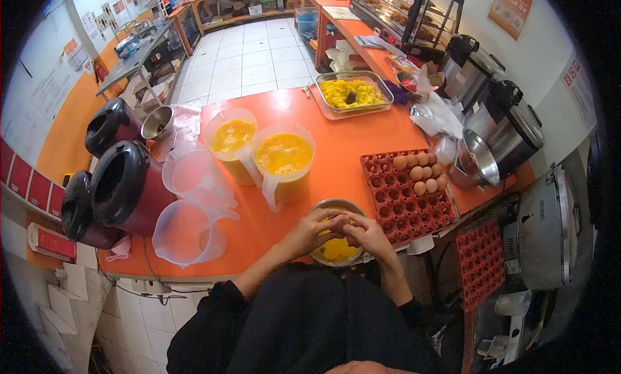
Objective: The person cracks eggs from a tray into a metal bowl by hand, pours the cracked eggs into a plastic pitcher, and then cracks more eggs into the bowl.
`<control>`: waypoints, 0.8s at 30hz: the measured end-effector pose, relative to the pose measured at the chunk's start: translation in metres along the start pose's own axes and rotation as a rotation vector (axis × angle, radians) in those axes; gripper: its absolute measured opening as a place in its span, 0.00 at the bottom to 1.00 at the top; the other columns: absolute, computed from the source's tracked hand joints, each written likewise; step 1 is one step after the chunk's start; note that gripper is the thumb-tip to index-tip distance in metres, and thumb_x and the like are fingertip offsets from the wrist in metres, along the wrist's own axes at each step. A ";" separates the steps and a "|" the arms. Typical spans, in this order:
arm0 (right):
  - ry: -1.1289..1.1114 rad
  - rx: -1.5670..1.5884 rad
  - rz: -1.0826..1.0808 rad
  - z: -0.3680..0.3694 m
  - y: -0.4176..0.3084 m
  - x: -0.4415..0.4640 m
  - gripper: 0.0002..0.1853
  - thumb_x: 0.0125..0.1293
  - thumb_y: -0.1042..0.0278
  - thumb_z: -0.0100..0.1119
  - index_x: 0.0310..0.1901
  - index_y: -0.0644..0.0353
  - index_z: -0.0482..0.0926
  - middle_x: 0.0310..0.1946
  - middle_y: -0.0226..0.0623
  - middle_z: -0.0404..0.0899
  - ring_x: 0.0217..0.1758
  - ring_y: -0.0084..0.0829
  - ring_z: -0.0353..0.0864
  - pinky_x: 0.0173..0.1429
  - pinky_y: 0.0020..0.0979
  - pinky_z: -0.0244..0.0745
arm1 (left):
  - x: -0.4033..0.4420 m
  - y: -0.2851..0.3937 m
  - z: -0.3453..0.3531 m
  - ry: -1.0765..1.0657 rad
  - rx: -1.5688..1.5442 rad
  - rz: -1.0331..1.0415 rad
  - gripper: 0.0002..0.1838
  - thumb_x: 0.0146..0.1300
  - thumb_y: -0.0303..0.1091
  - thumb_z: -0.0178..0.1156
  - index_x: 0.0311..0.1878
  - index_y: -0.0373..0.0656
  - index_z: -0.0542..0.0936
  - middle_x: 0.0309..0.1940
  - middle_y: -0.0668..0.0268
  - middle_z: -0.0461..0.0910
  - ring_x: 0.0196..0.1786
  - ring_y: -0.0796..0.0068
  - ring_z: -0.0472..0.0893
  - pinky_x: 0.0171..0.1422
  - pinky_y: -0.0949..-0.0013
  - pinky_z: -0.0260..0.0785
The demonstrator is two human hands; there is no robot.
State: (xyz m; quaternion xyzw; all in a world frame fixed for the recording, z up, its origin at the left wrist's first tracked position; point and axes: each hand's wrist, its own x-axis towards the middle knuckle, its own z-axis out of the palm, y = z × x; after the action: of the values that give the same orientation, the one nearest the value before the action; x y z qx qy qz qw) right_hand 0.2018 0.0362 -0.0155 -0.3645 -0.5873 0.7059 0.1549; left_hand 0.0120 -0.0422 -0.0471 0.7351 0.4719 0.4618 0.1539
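Both hands meet over a metal bowl (336,250) with yellow egg in it, at the front edge of the orange table. My left hand (314,235) and my right hand (370,237) have their fingertips together above the bowl; what they hold, if anything, is hidden between the fingers. To the right lies a red egg tray (396,209) with several brown eggs (424,173) in its upper right part and empty cups elsewhere. Behind the bowl stand two pitchers of beaten egg, one nearer (284,155) and one farther (233,138).
Two empty clear pitchers (187,235) (194,170) stand left, beside dark-lidded red containers (126,186). A glass dish of yellow food (352,94) sits at the back. Metal bowls (477,157) and large cookers (504,125) are at the right; another egg tray (480,264) hangs lower.
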 end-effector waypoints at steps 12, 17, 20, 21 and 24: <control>0.082 -0.554 -0.298 -0.015 -0.001 -0.005 0.26 0.64 0.65 0.63 0.65 0.49 0.76 0.32 0.34 0.81 0.34 0.22 0.79 0.42 0.28 0.76 | 0.010 -0.002 -0.021 -0.084 -0.155 0.008 0.18 0.63 0.22 0.63 0.57 0.43 0.82 0.62 0.58 0.76 0.59 0.64 0.80 0.56 0.65 0.82; 0.082 -0.753 -0.324 -0.011 -0.030 -0.018 0.29 0.63 0.64 0.63 0.67 0.47 0.74 0.50 0.44 0.82 0.47 0.27 0.84 0.53 0.33 0.78 | 0.012 0.000 -0.020 -0.061 -0.190 -0.017 0.18 0.62 0.21 0.64 0.55 0.45 0.83 0.63 0.57 0.73 0.60 0.62 0.79 0.56 0.65 0.81; 0.088 -0.595 -0.408 -0.009 -0.028 -0.016 0.29 0.64 0.63 0.63 0.68 0.51 0.73 0.53 0.41 0.82 0.49 0.28 0.83 0.53 0.32 0.78 | 0.015 -0.001 -0.018 -0.064 -0.149 -0.031 0.19 0.60 0.22 0.66 0.56 0.47 0.82 0.63 0.58 0.72 0.64 0.61 0.75 0.58 0.65 0.80; 0.104 -0.507 -0.468 -0.008 -0.023 -0.015 0.29 0.64 0.63 0.63 0.68 0.52 0.72 0.53 0.40 0.82 0.49 0.28 0.83 0.53 0.32 0.78 | 0.019 0.000 -0.016 -0.071 -0.133 -0.028 0.20 0.60 0.23 0.67 0.56 0.47 0.82 0.63 0.59 0.71 0.65 0.61 0.74 0.58 0.65 0.79; 0.075 -0.145 -0.235 -0.013 -0.002 -0.015 0.27 0.70 0.61 0.60 0.68 0.61 0.70 0.42 0.33 0.80 0.40 0.23 0.81 0.45 0.27 0.77 | 0.029 0.011 -0.016 -0.177 -0.193 -0.051 0.26 0.59 0.27 0.70 0.61 0.47 0.78 0.66 0.58 0.68 0.71 0.60 0.67 0.64 0.62 0.75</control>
State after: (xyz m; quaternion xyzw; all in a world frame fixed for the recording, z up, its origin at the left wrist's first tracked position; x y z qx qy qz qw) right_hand 0.2204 0.0366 -0.0095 -0.3293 -0.6691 0.6247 0.2315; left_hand 0.0082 -0.0265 -0.0160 0.7424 0.4285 0.4343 0.2767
